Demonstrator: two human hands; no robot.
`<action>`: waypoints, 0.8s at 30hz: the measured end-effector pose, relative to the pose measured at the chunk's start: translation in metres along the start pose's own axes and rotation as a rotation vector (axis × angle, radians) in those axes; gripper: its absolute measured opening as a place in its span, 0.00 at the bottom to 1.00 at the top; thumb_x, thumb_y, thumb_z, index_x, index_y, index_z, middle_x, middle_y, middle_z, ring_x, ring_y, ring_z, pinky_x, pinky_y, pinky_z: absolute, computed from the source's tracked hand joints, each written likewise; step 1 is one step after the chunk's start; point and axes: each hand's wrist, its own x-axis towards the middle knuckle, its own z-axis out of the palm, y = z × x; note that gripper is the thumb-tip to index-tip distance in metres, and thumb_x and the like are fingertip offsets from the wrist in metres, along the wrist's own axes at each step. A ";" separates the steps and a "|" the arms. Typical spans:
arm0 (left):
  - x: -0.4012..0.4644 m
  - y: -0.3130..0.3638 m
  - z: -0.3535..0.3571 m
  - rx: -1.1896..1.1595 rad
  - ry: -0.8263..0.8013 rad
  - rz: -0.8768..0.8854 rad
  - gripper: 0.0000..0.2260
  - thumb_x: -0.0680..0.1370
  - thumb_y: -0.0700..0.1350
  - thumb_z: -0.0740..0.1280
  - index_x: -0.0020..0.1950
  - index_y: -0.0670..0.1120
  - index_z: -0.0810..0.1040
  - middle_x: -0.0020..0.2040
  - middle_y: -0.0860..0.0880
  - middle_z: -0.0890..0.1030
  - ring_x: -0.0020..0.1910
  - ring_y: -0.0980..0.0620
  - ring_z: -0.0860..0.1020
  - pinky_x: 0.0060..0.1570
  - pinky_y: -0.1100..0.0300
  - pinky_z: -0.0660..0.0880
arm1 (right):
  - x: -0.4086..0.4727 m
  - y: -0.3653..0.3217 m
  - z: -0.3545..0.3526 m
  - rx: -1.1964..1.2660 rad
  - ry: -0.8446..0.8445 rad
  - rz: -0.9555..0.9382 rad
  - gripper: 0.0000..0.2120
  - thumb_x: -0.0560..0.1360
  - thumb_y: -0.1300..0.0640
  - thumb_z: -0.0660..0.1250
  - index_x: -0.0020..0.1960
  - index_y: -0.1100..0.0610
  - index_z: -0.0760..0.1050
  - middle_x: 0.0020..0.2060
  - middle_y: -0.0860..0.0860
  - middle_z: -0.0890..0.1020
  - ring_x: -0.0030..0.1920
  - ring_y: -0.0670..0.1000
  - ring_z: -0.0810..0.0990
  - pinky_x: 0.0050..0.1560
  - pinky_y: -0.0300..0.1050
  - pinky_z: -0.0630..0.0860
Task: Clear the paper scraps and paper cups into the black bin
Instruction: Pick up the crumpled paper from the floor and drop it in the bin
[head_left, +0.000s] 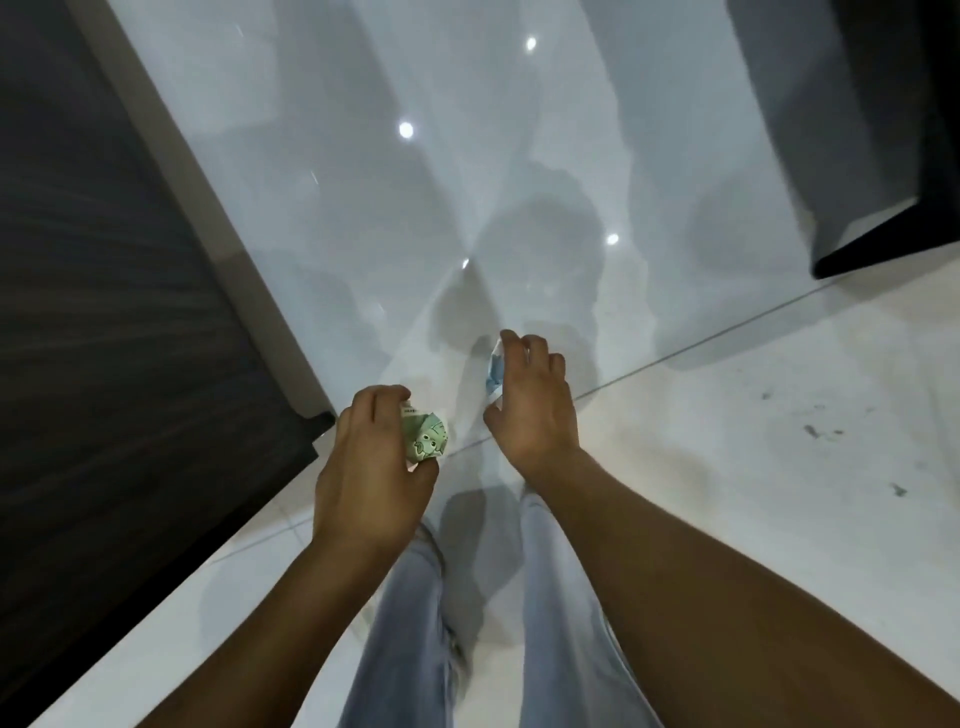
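Note:
My left hand (370, 457) grips a crumpled green paper cup (425, 436) with a cartoon print, held in front of me above the floor. My right hand (535, 402) holds a blue and white paper scrap (494, 375), most of it hidden behind my fingers. Both hands are close together at the middle of the view, above my legs in light jeans. No black bin is plainly in view.
A glossy white tiled floor (727, 493) spreads ahead and reflects ceiling lights. A dark wooden panel with a pale edge (104, 312) runs along the left. A black piece of furniture (893, 156) stands at the upper right. Small dark marks dot the floor at right.

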 end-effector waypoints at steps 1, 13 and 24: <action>-0.011 0.009 -0.009 0.011 -0.005 -0.001 0.27 0.71 0.42 0.74 0.67 0.47 0.68 0.63 0.50 0.71 0.60 0.50 0.71 0.46 0.60 0.71 | -0.014 -0.004 -0.016 0.000 -0.010 -0.003 0.37 0.72 0.60 0.71 0.75 0.53 0.56 0.68 0.53 0.65 0.63 0.55 0.68 0.60 0.48 0.72; -0.203 0.141 -0.238 0.067 0.043 0.091 0.28 0.74 0.46 0.70 0.71 0.50 0.62 0.70 0.52 0.65 0.66 0.53 0.68 0.59 0.64 0.70 | -0.248 -0.108 -0.290 0.060 0.008 -0.047 0.40 0.74 0.59 0.70 0.77 0.46 0.50 0.72 0.48 0.60 0.68 0.52 0.65 0.62 0.46 0.73; -0.380 0.135 -0.372 -0.123 0.199 -0.145 0.25 0.73 0.44 0.72 0.66 0.46 0.67 0.64 0.49 0.71 0.61 0.49 0.70 0.56 0.60 0.70 | -0.407 -0.218 -0.408 -0.205 -0.108 -0.421 0.38 0.73 0.64 0.68 0.77 0.47 0.53 0.71 0.50 0.61 0.66 0.54 0.67 0.57 0.45 0.74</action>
